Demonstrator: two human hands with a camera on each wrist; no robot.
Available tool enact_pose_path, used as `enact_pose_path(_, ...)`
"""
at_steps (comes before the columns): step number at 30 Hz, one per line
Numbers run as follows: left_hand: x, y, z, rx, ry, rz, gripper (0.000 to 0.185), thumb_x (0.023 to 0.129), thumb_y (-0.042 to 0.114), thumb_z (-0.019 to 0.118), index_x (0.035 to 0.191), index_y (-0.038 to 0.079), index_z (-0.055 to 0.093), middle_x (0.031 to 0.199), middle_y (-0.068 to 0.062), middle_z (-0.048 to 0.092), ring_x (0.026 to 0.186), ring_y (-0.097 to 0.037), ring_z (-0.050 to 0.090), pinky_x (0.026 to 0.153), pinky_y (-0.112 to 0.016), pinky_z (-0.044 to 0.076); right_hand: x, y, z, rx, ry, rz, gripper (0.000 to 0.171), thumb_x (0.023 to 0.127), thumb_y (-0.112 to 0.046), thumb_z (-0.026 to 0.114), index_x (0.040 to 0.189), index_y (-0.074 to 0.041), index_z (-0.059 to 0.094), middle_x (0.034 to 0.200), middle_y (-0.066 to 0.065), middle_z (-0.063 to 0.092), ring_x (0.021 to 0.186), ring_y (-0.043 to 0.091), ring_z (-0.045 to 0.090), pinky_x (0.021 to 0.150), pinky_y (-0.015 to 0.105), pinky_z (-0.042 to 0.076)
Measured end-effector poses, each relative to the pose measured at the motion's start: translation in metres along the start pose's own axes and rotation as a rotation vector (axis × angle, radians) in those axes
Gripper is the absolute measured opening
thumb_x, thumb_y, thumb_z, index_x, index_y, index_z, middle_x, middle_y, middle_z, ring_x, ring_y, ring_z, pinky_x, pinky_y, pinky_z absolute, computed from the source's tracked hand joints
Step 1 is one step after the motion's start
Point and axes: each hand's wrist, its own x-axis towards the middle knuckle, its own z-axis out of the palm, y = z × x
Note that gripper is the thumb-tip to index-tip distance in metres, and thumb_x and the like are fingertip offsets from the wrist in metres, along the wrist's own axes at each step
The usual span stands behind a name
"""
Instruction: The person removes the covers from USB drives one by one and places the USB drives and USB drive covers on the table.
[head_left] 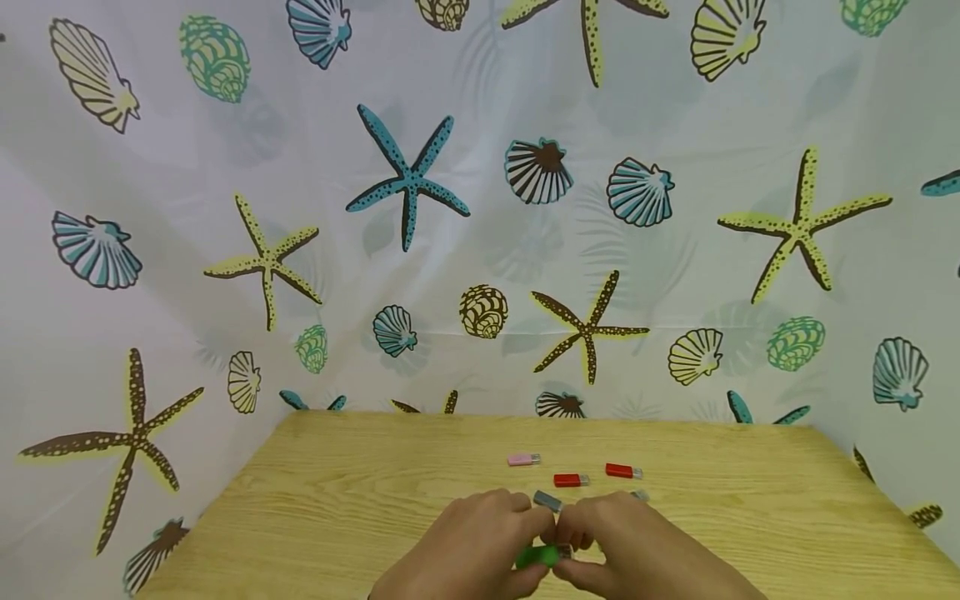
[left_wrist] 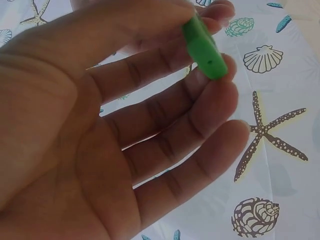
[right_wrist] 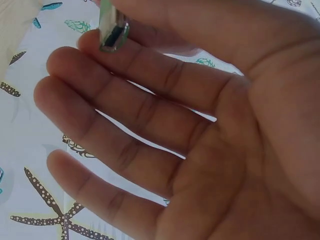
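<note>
In the head view, a green USB flash drive [head_left: 537, 557] is held between both hands above the table. My left hand [head_left: 480, 542] pinches its green body between thumb and fingers. The body's rounded end [left_wrist: 210, 60] shows in the left wrist view, with the other fingers loosely bent below it. My right hand [head_left: 622, 542] pinches the drive at its metal plug end, thumb below and index finger above. The right wrist view shows the shiny plug [right_wrist: 114, 30] end-on near the index fingertip, while the remaining fingers extend loosely.
Beyond the hands, a pink flash drive [head_left: 523, 460], a red one [head_left: 570, 481], another red one [head_left: 622, 471] and a grey one [head_left: 547, 501] lie on the wooden table [head_left: 360, 467]. A metal plug [head_left: 640, 495] peeks out behind the right hand. A shell-patterned curtain [head_left: 480, 242] surrounds the table.
</note>
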Motion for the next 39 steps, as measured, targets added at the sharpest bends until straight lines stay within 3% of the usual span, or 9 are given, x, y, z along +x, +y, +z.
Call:
enact_pose_path(7,-0.0011,-0.0009,-0.0003,-0.007,-0.009,0.026,0.012,0.086,0.028,0.073,0.096,0.024,0.068,0.076,0.018,0.053,0.065,0.004,0.044,0.056,-0.015,0.039,-0.0014,-0.0022,-0.0010,0.041,-0.020,0.057,0.005,0.087,-0.029,0.072,0.091,-0.025,0.071,0.082,-0.022,0.063,0.076,-0.002,0.058,0.068,0.023,0.050)
enact_pose_path(19,-0.0014,-0.0015,-0.0019,-0.036,-0.069,0.031,0.012,0.087,0.031,0.072,0.098,0.027,0.068,0.078,0.019,0.052,0.068,0.004,0.045,0.060,-0.016,0.041,-0.0023,-0.0036,-0.0004,0.003,-0.036,0.041,0.005,0.089,-0.030,0.069,0.086,-0.027,0.069,0.079,-0.023,0.062,0.073,-0.003,0.056,0.067,0.023,0.049)
enact_pose_path(29,-0.0014,-0.0025,-0.0037,-0.016,-0.066,0.078,0.013,0.088,0.031,0.071,0.100,0.026,0.068,0.081,0.019,0.055,0.069,0.003,0.044,0.061,-0.015,0.040,-0.0040,-0.0058,-0.0016,0.038,-0.040,0.045,0.006,0.090,-0.031,0.068,0.085,-0.028,0.069,0.076,-0.021,0.061,0.072,-0.002,0.056,0.066,0.023,0.049)
enact_pose_path(39,-0.0027,-0.0024,-0.0038,-0.017,-0.076,0.073,0.017,0.089,0.030,0.071,0.106,0.026,0.068,0.078,0.019,0.051,0.067,0.003,0.042,0.060,-0.015,0.040,-0.0048,-0.0052,-0.0026,0.029,-0.042,0.008,0.006,0.090,-0.030,0.068,0.085,-0.026,0.070,0.077,-0.023,0.062,0.072,-0.004,0.056,0.066,0.022,0.049)
